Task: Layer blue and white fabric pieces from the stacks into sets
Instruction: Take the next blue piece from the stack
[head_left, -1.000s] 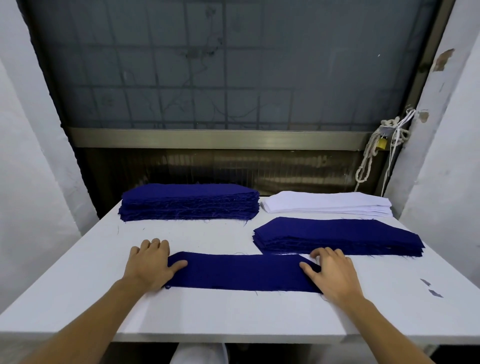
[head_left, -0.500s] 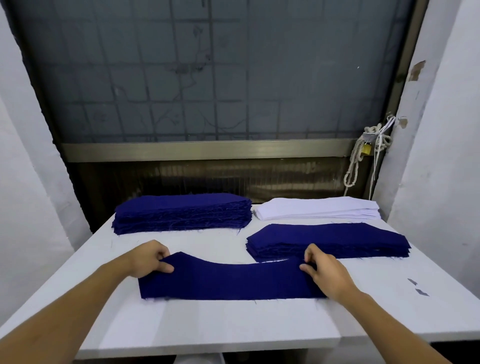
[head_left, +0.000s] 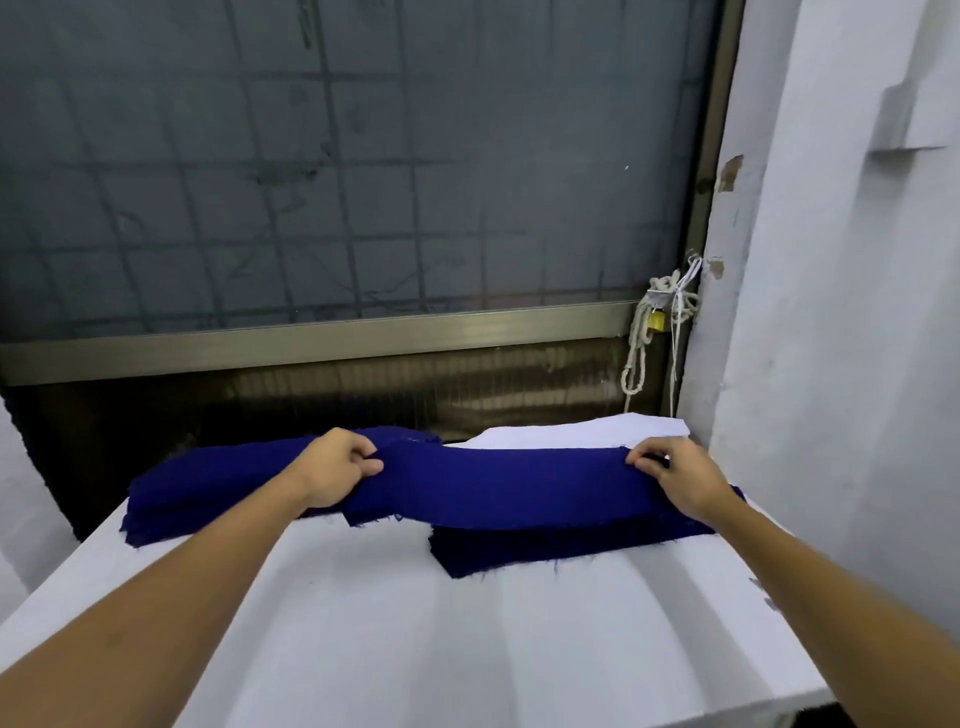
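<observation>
Presently: blue piece (head_left: 498, 483) — long axis hand to hand; left hand (head_left: 332, 470) pinches one end, right hand (head_left: 680, 478) the other; blue stack (head_left: 545, 548) just beneath.

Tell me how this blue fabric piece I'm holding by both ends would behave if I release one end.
Probably floppy: the blue fabric piece sags between the left hand and right hand, so a freed end would likely drop. It looks light, since pinching fingers carry it. Its frayed lower edge may snag on the blue stack underneath.
</observation>
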